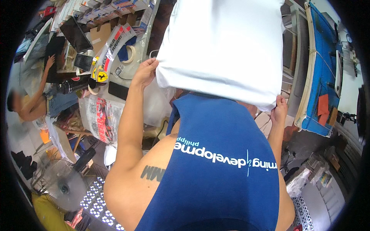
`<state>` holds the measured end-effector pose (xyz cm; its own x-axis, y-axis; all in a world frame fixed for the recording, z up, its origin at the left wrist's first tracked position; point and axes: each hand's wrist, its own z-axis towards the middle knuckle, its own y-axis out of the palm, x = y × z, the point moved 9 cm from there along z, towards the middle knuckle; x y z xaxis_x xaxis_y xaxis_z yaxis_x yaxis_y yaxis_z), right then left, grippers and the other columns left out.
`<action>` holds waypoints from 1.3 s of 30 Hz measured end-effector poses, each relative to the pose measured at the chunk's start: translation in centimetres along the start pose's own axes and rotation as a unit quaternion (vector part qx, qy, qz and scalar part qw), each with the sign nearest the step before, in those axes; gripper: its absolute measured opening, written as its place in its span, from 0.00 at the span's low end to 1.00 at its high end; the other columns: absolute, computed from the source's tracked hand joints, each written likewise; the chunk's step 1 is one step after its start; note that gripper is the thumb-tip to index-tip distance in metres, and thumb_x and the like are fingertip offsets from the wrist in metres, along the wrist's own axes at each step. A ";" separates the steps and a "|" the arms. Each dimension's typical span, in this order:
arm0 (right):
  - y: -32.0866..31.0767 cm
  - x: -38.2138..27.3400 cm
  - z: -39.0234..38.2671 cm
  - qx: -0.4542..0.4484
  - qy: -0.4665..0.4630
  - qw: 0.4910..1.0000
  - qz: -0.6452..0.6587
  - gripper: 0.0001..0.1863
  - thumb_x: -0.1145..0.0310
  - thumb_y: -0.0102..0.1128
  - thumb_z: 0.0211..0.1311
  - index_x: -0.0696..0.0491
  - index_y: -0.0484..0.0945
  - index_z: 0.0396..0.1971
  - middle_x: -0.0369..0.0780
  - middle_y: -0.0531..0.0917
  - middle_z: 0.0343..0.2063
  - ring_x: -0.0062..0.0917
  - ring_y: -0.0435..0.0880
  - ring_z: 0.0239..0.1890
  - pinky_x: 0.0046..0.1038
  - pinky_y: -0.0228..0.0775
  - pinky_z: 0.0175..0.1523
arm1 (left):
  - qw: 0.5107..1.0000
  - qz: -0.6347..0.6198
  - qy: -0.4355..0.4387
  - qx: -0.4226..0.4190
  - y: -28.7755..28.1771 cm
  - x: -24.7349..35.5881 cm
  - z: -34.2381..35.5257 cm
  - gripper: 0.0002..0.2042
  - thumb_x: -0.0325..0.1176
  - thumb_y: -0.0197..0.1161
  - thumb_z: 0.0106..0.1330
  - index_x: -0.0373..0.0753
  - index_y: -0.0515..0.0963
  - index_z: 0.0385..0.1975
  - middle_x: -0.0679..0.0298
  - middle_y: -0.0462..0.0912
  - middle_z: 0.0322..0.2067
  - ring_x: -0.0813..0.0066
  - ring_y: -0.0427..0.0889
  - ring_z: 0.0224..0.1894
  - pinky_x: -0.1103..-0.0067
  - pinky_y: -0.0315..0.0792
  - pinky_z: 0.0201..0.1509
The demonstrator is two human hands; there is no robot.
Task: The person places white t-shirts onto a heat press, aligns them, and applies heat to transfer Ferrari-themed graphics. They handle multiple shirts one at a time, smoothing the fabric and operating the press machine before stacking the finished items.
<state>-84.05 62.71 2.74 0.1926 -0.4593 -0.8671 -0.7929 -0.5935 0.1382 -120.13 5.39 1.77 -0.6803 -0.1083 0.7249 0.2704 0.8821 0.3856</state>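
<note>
A smooth white cloth (223, 46) spreads in front of me at the top of the head view, its near edge hanging in a rounded fold above my blue sleeveless top. It lies flat as if over a board, but what is under it is hidden. My left hand (145, 72) is closed, pinching the cloth's left edge near the front corner. At the near right corner my right hand (280, 109) has its fingers and thumb closed on the same cloth. Both arms reach forward, and the cloth is stretched between the two hands.
On the left table are a dark phone (118, 90), a tape roll (130, 54) and curved printed strips (111, 48). A blue panel (322, 73) stands at the right. A fan (64, 184) is at lower left. Another person (32, 100) works at the far left.
</note>
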 end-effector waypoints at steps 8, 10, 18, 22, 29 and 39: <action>3.2 5.9 0.8 -0.018 0.093 0.995 -0.014 0.09 0.68 0.55 0.78 0.55 0.79 0.49 0.39 0.86 0.43 0.26 0.86 0.42 0.32 0.82 0.48 | 0.994 0.081 -0.054 0.045 1.7 -6.9 2.4 0.16 0.36 0.57 0.78 0.31 0.79 0.56 0.58 0.87 0.48 0.71 0.86 0.46 0.73 0.81 0.50; 4.4 7.3 0.1 -0.055 0.173 0.983 0.024 0.15 0.66 0.55 0.78 0.56 0.78 0.57 0.42 0.87 0.47 0.28 0.87 0.44 0.35 0.83 0.49 | 0.985 0.129 -0.112 0.035 2.6 -8.7 2.9 0.19 0.36 0.58 0.75 0.29 0.80 0.58 0.54 0.86 0.52 0.68 0.87 0.49 0.72 0.81 0.52; 12.5 -2.0 8.2 -0.157 0.167 0.971 0.069 0.46 0.30 0.42 0.74 0.59 0.66 0.71 0.50 0.75 0.67 0.37 0.72 0.70 0.41 0.63 0.75 | 0.975 -0.138 -0.117 -0.132 9.0 1.5 10.6 0.46 0.72 0.45 0.72 0.32 0.64 0.73 0.51 0.72 0.69 0.56 0.72 0.70 0.62 0.66 0.74; 20.6 -8.9 18.4 -0.195 0.132 0.965 0.116 0.42 0.33 0.42 0.77 0.55 0.67 0.72 0.46 0.77 0.66 0.36 0.75 0.69 0.38 0.65 0.73 | 0.992 -0.084 -0.038 -0.091 12.0 7.9 21.3 0.48 0.74 0.43 0.72 0.32 0.61 0.74 0.50 0.68 0.72 0.55 0.68 0.73 0.60 0.63 0.76; 20.4 -17.0 33.1 0.009 -0.053 0.994 0.097 0.33 0.46 0.62 0.71 0.56 0.75 0.64 0.45 0.82 0.60 0.39 0.82 0.61 0.41 0.72 0.67 | 0.993 -0.023 0.116 0.006 10.4 19.6 34.0 0.44 0.71 0.43 0.74 0.32 0.66 0.71 0.50 0.76 0.65 0.55 0.78 0.65 0.61 0.73 0.70; 21.2 -23.7 29.3 0.330 -0.390 0.746 -0.427 0.28 0.62 0.68 0.62 0.59 0.73 0.58 0.51 0.82 0.57 0.45 0.77 0.62 0.38 0.65 0.69 | 0.856 0.407 0.217 0.232 6.8 21.1 37.0 0.26 0.43 0.69 0.70 0.34 0.76 0.63 0.54 0.87 0.53 0.59 0.87 0.52 0.67 0.80 0.55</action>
<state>-122.42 80.39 12.23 0.6005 0.5771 -0.5534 -0.7344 0.1244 -0.6672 -157.87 26.05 -1.39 -0.0511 0.5586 0.8278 0.1664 0.8221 -0.5445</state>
